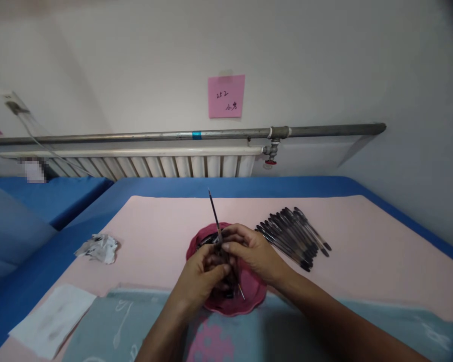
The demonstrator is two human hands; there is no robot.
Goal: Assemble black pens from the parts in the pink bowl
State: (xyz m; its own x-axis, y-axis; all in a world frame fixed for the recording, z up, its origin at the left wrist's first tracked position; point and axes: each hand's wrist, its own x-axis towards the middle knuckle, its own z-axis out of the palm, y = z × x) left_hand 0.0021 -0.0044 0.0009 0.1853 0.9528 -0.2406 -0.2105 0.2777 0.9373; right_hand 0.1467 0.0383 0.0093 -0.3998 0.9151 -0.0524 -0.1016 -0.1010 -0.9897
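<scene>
Both my hands meet over a pink scalloped bowl (254, 304). A slim dark pen refill (214, 208) sticks up from between them, its fine tip pointing up and slightly left. My right hand (251, 251) pinches it with thumb and fingers near a paler section. Just below, my left hand (204, 274) is closed around the lower part, which the fingers mostly hide. A thin rod with a pale tip (241, 290) shows under the hands, inside the bowl; whether it is held I cannot tell. More dark pen parts (207, 241) lie in the bowl, partly covered by my hands.
Right of the bowl, several dark capped pens (292, 236) lie side by side on the pink table cover (158, 216). A crumpled stained tissue (100, 248) and a flat white sheet (55, 319) are at the left. A grey-green cloth (143, 322) runs along the front.
</scene>
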